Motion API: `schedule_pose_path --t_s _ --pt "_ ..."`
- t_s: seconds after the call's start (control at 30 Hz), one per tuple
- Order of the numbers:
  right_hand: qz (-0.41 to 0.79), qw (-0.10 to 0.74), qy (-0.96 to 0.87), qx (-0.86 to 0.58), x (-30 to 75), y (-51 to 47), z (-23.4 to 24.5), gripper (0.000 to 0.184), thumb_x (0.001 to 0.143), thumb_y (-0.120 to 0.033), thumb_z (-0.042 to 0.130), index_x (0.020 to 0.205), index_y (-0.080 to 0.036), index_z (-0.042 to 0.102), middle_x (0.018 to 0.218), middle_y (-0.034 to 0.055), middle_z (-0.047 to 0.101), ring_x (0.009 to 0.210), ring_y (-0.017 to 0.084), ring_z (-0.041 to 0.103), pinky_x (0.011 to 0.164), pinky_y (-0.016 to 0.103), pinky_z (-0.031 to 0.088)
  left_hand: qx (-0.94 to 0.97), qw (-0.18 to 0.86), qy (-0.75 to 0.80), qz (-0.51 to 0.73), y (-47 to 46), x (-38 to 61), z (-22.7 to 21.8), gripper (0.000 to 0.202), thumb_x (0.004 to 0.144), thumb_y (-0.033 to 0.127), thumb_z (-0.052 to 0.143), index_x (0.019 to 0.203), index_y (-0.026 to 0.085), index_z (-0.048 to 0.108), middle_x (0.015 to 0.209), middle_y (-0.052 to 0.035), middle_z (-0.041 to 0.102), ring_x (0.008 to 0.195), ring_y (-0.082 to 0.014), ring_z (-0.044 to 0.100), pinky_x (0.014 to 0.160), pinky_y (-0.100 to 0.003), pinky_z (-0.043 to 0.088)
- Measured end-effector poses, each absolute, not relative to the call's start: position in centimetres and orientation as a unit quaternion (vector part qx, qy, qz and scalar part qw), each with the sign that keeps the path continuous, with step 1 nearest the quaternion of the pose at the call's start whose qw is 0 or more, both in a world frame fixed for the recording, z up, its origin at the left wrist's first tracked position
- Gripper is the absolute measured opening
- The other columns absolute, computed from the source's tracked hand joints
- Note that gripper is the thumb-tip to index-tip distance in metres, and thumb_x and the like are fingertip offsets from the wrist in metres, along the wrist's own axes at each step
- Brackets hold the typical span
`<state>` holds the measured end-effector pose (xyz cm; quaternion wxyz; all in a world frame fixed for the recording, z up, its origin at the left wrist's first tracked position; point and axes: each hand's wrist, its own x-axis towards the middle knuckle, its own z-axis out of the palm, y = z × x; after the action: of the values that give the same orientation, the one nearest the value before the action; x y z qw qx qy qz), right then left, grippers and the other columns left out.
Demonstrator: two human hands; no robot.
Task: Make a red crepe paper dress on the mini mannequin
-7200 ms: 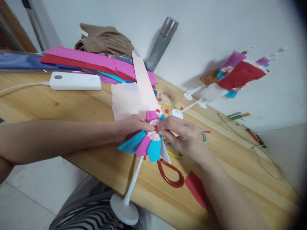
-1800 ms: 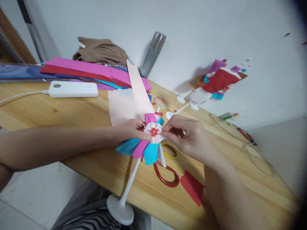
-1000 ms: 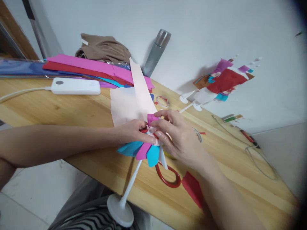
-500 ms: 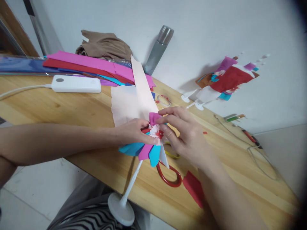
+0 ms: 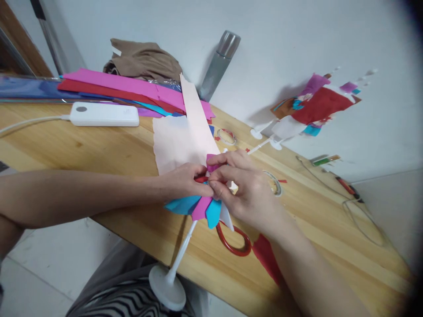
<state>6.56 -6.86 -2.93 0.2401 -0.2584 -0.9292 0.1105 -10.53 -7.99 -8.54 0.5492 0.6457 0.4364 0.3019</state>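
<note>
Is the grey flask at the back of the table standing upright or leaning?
Leaning. The grey flask tilts with its silver cap toward the white wall, its base behind the pink paper sheet.

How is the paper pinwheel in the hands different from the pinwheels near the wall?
The held pinwheel is gripped by the left hand and right hand, over the table edge; the wall pinwheels stand untouched. Its visible blades are mostly blue and pink; theirs mostly red. Both have white stands.
</note>
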Motion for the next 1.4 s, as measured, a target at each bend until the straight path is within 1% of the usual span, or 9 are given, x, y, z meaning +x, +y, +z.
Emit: schedule_pose_path --t_s 0.1,0.2,0.27,0.33,0.57,0.83,1.0,1.2,1.4 --pt "0.154 0.243 -0.919 -0.269 6.8 -6.8 -3.0 0.02 0.088 -0.011 0.057 0.071 -0.019 0.064 0.103 0.0086 0.069 0.095 0.023 0.064 0.084 0.042 0.052 0.652 0.545 0.429 0.306 -7.9 -10.6 -8.6 0.027 0.073 0.041 0.066 0.082 0.015 0.064 0.074 0.0013 0.056 0.076 -0.0165 0.055 0.064 -0.025 0.04" --pt "0.174 0.275 -0.902 -0.284 7.4 -6.4 -2.8 0.015 0.089 -0.013 0.058 0.082 -0.021 0.07 0.11 0.0073 0.07 0.102 0.024 0.066 0.089 0.043 0.052 0.647 0.533 0.46 0.291 -7.9 -10.7 -8.4 0.033 0.071 0.047 0.069 0.078 0.015 0.063 0.07 0.0016 0.053 0.071 -0.0155 0.052 0.059 -0.024 0.036" --pt "0.159 0.3 -0.896 -0.286 8.0 -6.0 -2.4 0.019 0.088 -0.012 0.057 0.09 -0.023 0.072 0.112 0.0066 0.071 0.105 0.024 0.066 0.091 0.044 0.052 0.636 0.539 0.474 0.282 -7.9 -10.8 -8.2 0.032 0.071 0.046 0.068 0.073 0.015 0.06 0.067 0.0024 0.05 0.065 -0.014 0.049 0.056 -0.024 0.034" --pt "0.135 0.308 -0.898 -0.284 8.5 -5.7 -1.9 0.024 0.087 -0.008 0.054 0.089 -0.024 0.072 0.11 0.0061 0.071 0.104 0.024 0.066 0.091 0.044 0.052 0.622 0.562 0.466 0.284 -8.0 -10.8 -8.0 0.027 0.071 0.042 0.065 0.073 0.015 0.059 0.066 0.0027 0.05 0.064 -0.0135 0.048 0.056 -0.025 0.033" --pt "0.067 0.245 -0.935 -0.246 8.5 -5.6 -1.9 0.032 0.084 -0.001 0.046 0.081 -0.022 0.07 0.111 0.008 0.07 0.1 0.024 0.062 0.084 0.044 0.052 0.614 0.566 0.472 0.283 -8.1 -10.7 -7.7 0.026 0.068 0.043 0.06 0.071 0.018 0.052 0.065 0.0033 0.045 0.064 -0.0138 0.043 0.057 -0.027 0.028" --pt "0.111 0.222 -0.941 -0.231 8.2 -5.5 -2.6 0.03 0.082 0.001 0.048 0.082 -0.021 0.069 0.114 0.0086 0.069 0.1 0.025 0.061 0.084 0.043 0.052 0.612 0.567 0.469 0.288 -7.9 -10.7 -7.9 0.029 0.068 0.045 0.061 0.069 0.017 0.052 0.065 0.0031 0.045 0.065 -0.014 0.045 0.058 -0.027 0.03" --pt "0.105 0.223 -0.942 -0.23 8.3 -5.4 -2.5 0.03 0.083 0.0 0.046 0.085 -0.019 0.069 0.115 0.0102 0.069 0.099 0.023 0.063 0.083 0.042 0.054 0.576 0.609 0.451 0.308 -8.0 -10.6 -8.1 0.027 0.07 0.042 0.064 0.073 0.015 0.058 0.067 0.0023 0.052 0.067 -0.014 0.049 0.059 -0.026 0.034" --pt "0.092 0.273 -0.922 -0.258 9.3 -4.9 -1.7 0.035 0.083 0.001 0.045 0.089 -0.023 0.07 0.111 0.0059 0.072 0.101 0.021 0.068 0.088 0.041 0.055 0.475 0.715 0.397 0.326 -8.0 -10.9 -8.4 0.027 0.074 0.036 0.07 0.089 0.014 0.072 0.08 -0.0017 0.068 0.071 -0.0149 0.059 0.066 -0.026 0.045" --pt "0.098 0.254 -0.927 -0.259 9.9 -4.5 -2.2 0.037 0.088 -0.003 0.043 0.101 -0.023 0.071 0.115 0.0074 0.071 0.108 0.022 0.067 0.092 0.042 0.054 0.409 0.756 0.388 0.333 -7.9 -10.9 -8.1 0.021 0.072 0.028 0.074 0.088 0.014 0.075 0.085 -0.0036 0.074 0.079 -0.0189 0.067 0.074 -0.029 0.051"
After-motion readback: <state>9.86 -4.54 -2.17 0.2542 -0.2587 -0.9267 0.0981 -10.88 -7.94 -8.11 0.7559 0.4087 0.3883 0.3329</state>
